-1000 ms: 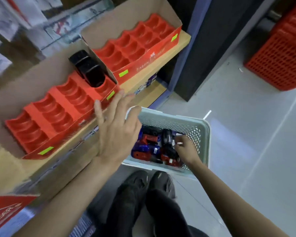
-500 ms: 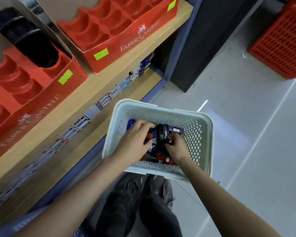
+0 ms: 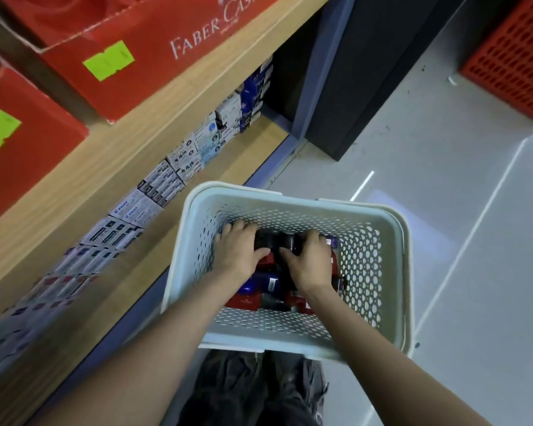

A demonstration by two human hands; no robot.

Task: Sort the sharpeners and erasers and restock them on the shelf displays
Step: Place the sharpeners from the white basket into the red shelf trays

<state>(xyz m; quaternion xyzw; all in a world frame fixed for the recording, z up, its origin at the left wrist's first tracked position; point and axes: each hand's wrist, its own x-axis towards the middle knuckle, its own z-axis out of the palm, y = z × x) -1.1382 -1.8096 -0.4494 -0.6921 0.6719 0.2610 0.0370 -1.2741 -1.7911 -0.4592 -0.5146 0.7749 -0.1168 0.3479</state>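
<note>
1. Two hands now work the stock. Your left hand (image 3: pixel 239 252) and right hand (image 3: pixel 310 262) each curl their fingers round the black sharpeners (image 3: pixel 273 241), which sit between the two sets of fingertips.
2. Red and blue pieces (image 3: pixel 260 282) lie behind your fingers, toward the wrists, inside the basket (image 3: pixel 253 192).
3. One second earlier, your left hand hung open by the display carton (image 3: pixel 166 35), now up-left of your fingers. It has dropped in, so treat this as a fresh pick with placement pending.

Left hand (image 3: pixel 237 252) beside right hand (image 3: pixel 310 259), fingers curled
</note>
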